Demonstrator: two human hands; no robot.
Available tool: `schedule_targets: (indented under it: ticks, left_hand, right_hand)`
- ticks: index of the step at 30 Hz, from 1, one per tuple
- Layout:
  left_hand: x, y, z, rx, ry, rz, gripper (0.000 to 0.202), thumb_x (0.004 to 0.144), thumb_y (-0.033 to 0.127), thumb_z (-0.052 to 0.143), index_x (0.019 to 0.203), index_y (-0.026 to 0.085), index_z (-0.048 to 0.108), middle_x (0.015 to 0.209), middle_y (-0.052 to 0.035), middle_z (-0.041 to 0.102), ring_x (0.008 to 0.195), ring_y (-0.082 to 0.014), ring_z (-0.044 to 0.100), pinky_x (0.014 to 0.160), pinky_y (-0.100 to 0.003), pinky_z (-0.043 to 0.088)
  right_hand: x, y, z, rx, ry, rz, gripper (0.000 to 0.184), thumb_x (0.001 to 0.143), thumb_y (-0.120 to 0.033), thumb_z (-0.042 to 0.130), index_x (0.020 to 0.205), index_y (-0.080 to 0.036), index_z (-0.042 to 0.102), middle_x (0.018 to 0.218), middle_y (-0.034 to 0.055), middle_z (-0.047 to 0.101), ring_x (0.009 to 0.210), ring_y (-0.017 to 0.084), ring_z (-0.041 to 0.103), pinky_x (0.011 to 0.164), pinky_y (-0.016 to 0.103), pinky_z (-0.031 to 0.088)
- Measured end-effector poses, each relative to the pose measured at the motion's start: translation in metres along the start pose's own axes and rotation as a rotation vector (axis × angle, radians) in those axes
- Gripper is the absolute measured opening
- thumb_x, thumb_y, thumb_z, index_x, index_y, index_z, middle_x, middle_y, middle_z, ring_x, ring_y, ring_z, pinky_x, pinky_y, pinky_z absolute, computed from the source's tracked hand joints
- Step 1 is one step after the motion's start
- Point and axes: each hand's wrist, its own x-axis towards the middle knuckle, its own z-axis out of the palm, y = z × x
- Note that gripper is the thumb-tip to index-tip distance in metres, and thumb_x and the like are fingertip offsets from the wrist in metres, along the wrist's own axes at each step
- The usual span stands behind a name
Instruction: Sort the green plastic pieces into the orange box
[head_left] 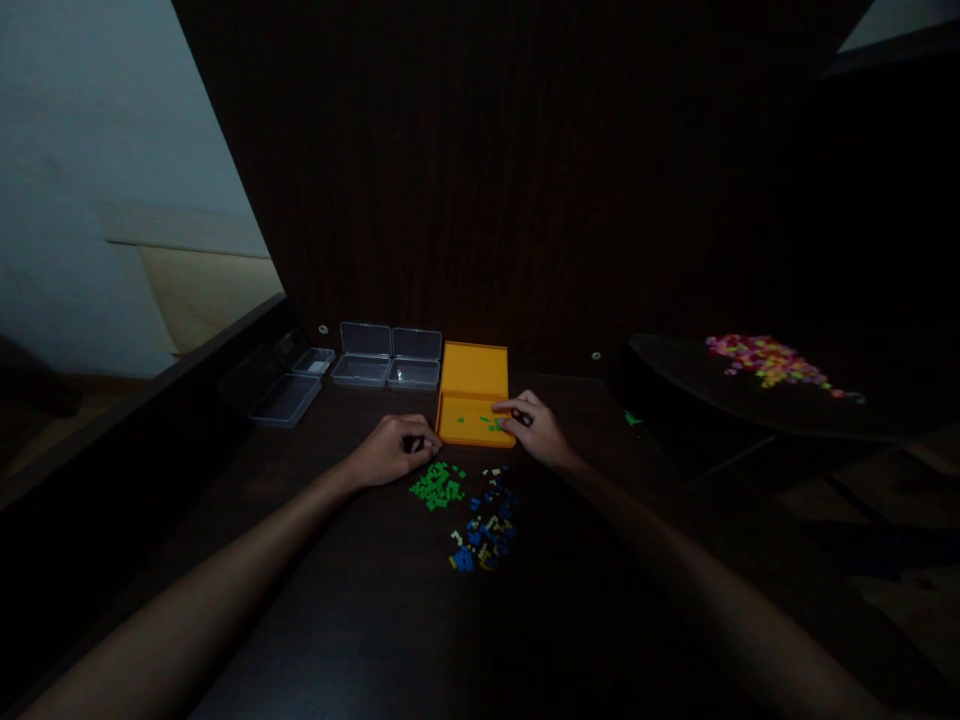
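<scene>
An orange-yellow box stands with its lid up against the dark back panel, a few small green building pieces lying in its tray. My right hand reaches over the tray's right side, its fingers apart and the tips at the green pieces. My left hand rests by the box's front left corner, fingers curled together; whatever is between the tips is too small to make out. Just below it lies a pile of green pieces. A mixed scatter of blue, cream and yellow pieces spreads nearer to me.
Two clear plastic cases stand with lids raised left of the box. Further left are another open clear case and a smaller one. Colourful small pieces lie heaped on a dark surface at right. The light is dim.
</scene>
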Motion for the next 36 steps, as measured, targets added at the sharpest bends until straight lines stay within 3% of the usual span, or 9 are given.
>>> schedule_targets:
  ticks: [6,13,17,20,24,28,32,36]
  left_hand:
    - [0.0,0.002,0.001,0.01,0.005,0.008,0.017,0.086,0.027,0.063,0.088,0.015,0.075,0.076,-0.0033,0.067,0.06,-0.0096,0.056,0.057,-0.02,0.042]
    - [-0.001,0.004,0.001,0.069,0.031,0.043,0.017,0.087,0.03,0.065,0.091,0.017,0.075,0.083,-0.0045,0.074,0.07,-0.0132,0.066,0.064,-0.021,0.047]
    - [-0.004,0.005,-0.001,0.116,0.06,0.057,0.02,0.089,0.031,0.061,0.095,0.017,0.075,0.09,-0.0055,0.076,0.079,-0.0168,0.07,0.072,-0.025,0.052]
    - [-0.005,0.006,-0.005,0.168,0.07,0.059,0.021,0.086,0.027,0.059,0.096,0.016,0.074,0.086,-0.0051,0.076,0.074,-0.0161,0.069,0.068,-0.024,0.051]
    - [-0.005,0.008,-0.009,0.187,-0.017,0.135,0.016,0.08,0.021,0.059,0.085,0.015,0.073,0.072,-0.003,0.067,0.061,-0.0119,0.061,0.06,-0.021,0.046]
    - [-0.005,0.01,-0.009,0.182,-0.055,0.137,0.014,0.08,0.019,0.058,0.081,0.015,0.072,0.067,-0.0007,0.059,0.057,-0.0101,0.055,0.056,-0.02,0.041]
    - [-0.005,0.01,-0.008,0.183,-0.059,0.13,0.017,0.081,0.018,0.057,0.088,0.015,0.072,0.067,-0.0008,0.061,0.057,-0.0101,0.055,0.057,-0.02,0.041]
    - [-0.004,0.01,-0.008,0.175,-0.077,0.13,0.02,0.081,0.018,0.056,0.09,0.015,0.074,0.067,-0.0012,0.063,0.057,-0.0103,0.055,0.057,-0.02,0.041]
  right_hand:
    - [0.002,-0.001,0.0,0.101,0.103,0.044,0.016,0.08,-0.027,0.062,0.09,-0.021,0.072,0.074,-0.0009,0.05,0.067,0.014,0.051,0.06,0.027,0.044]
    - [-0.001,-0.014,-0.001,0.074,0.141,0.012,0.023,0.093,-0.033,0.049,0.091,-0.02,0.067,0.085,0.004,0.06,0.083,0.018,0.058,0.069,0.029,0.047]
    - [-0.006,-0.025,-0.002,0.006,0.109,-0.079,0.026,0.097,-0.034,0.044,0.093,-0.021,0.067,0.088,0.0049,0.06,0.086,0.019,0.059,0.075,0.031,0.048]
    - [-0.01,-0.031,-0.002,-0.052,0.084,-0.157,0.028,0.097,-0.032,0.042,0.095,-0.021,0.067,0.086,0.0055,0.059,0.083,0.02,0.057,0.075,0.033,0.049]
    - [-0.015,-0.035,-0.002,-0.116,0.019,-0.276,0.028,0.098,-0.028,0.041,0.097,-0.02,0.068,0.084,0.0063,0.056,0.081,0.021,0.056,0.075,0.035,0.049]
    - [-0.02,-0.04,-0.004,-0.167,-0.029,-0.386,0.025,0.095,-0.028,0.045,0.099,-0.02,0.068,0.085,0.0064,0.053,0.081,0.02,0.053,0.072,0.036,0.048]
    - [-0.027,-0.051,-0.002,-0.198,-0.135,-0.553,0.025,0.091,-0.035,0.051,0.102,-0.019,0.067,0.088,0.0067,0.053,0.083,0.021,0.051,0.073,0.038,0.045]
    - [-0.035,-0.064,0.005,-0.22,-0.207,-0.596,0.024,0.088,-0.039,0.056,0.099,-0.021,0.066,0.087,0.0057,0.054,0.081,0.02,0.051,0.072,0.037,0.044]
